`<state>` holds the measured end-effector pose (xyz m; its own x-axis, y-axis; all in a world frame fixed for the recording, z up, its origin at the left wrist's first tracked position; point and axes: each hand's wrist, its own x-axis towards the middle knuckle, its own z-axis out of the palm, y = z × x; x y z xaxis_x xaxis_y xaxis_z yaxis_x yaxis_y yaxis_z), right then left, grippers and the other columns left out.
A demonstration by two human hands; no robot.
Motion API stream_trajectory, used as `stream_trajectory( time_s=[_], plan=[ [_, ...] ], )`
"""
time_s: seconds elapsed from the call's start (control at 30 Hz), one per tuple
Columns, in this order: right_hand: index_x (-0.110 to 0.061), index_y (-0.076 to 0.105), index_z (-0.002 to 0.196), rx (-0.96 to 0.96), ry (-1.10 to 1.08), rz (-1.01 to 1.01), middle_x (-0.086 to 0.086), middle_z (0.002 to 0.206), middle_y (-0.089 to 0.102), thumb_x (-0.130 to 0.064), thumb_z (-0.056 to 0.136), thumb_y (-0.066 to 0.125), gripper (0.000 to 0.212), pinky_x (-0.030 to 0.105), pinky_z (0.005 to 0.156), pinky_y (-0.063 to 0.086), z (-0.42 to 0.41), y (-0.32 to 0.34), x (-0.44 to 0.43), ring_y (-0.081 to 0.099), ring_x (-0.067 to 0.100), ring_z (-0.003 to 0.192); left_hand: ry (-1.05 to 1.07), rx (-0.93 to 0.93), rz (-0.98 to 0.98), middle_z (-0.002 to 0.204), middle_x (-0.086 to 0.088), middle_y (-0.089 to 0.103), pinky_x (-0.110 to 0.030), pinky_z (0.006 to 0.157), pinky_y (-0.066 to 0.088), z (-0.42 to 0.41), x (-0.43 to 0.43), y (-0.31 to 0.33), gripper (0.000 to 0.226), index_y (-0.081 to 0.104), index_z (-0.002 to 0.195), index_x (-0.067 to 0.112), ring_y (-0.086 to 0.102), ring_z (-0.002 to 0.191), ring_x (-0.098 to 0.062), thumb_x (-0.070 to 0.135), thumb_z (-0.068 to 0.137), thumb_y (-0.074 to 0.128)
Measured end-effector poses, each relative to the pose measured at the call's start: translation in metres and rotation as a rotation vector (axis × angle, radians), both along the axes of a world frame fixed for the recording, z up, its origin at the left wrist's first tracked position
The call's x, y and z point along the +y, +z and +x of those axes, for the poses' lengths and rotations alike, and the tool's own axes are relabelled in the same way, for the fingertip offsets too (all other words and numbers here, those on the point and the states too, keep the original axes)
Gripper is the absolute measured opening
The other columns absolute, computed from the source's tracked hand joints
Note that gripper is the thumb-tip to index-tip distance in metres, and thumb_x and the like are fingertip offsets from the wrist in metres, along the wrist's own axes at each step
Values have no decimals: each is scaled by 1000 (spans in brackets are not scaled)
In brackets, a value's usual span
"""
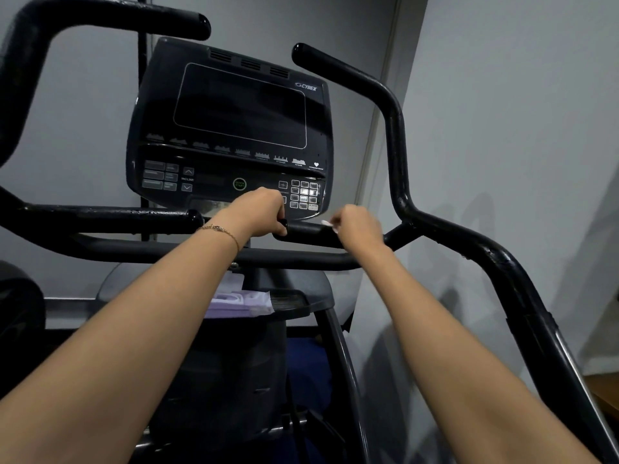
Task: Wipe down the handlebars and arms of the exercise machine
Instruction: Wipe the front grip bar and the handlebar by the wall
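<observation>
A black exercise machine fills the view, its console [234, 128] straight ahead. Below the console a short inner handlebar [308, 234] points left. My left hand [259, 212] curls round the free end of that bar. My right hand [358, 227] grips the same bar further right, with a bit of white wipe [330, 226] showing between its fingers. A long right arm bar [395, 145] rises beside the console and runs down to the lower right. The left arm bar [40, 35] loops across the upper left, and a second short bar [100, 216] ends near my left wrist.
A purple pack [241, 304] lies on the grey tray [301, 304] under the console. A curved black crossbar [167, 252] runs beneath the short handlebars. Grey walls stand close behind and to the right. A wooden surface [603, 393] shows at the right edge.
</observation>
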<state>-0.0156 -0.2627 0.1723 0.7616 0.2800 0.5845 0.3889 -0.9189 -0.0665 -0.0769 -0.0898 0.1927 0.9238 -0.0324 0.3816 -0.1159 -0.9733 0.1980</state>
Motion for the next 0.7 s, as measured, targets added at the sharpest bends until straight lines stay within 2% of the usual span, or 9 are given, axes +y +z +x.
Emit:
stream_trajectory(
  time_s=[0.07, 0.17, 0.3, 0.47, 0.57, 0.7],
  plan=[
    [-10, 69, 108, 8, -55, -40, 16, 104, 66, -1, 90, 47, 30, 36, 81, 46, 9, 4, -7, 57, 34, 100, 9, 17, 22, 100, -7, 65, -35, 76, 53, 0, -2, 3, 25, 66, 97, 10, 62, 89, -24, 24, 78, 74],
    [-10, 68, 111, -22, 32, -15, 17, 106, 64, -1, 91, 47, 31, 36, 85, 44, 7, 1, 8, 53, 33, 105, 21, 50, 51, 101, -8, 65, -32, 72, 51, -1, -6, 8, 28, 66, 100, 7, 61, 89, -24, 23, 79, 74],
    [-14, 67, 113, -55, 123, 28, 13, 104, 65, -2, 92, 48, 31, 32, 77, 41, 5, -9, 3, 53, 30, 104, 22, 70, 54, 100, -9, 66, -31, 72, 50, 0, -7, 11, 28, 66, 101, 6, 62, 89, -24, 22, 79, 74],
    [-8, 69, 101, 24, -110, -93, 15, 94, 66, -5, 90, 47, 25, 32, 70, 44, 24, 0, -39, 59, 33, 92, 20, 63, 47, 100, -7, 65, -29, 66, 45, 2, -5, 8, 26, 66, 99, 8, 58, 84, -22, 24, 79, 73],
    [-3, 65, 96, 7, -122, -114, 14, 94, 65, 4, 86, 44, 25, 31, 64, 38, 24, -3, -37, 58, 33, 92, 9, 71, 31, 98, -7, 65, -30, 69, 48, 0, -5, 10, 26, 66, 99, 7, 58, 83, -21, 23, 79, 74],
    [-1, 66, 88, -37, -114, -102, 16, 85, 61, 4, 86, 45, 21, 30, 63, 37, 27, -10, -46, 57, 34, 83, 2, 91, 52, 95, -10, 68, -32, 71, 52, 2, -6, 13, 27, 67, 96, 4, 64, 85, -24, 23, 78, 74]
  ],
)
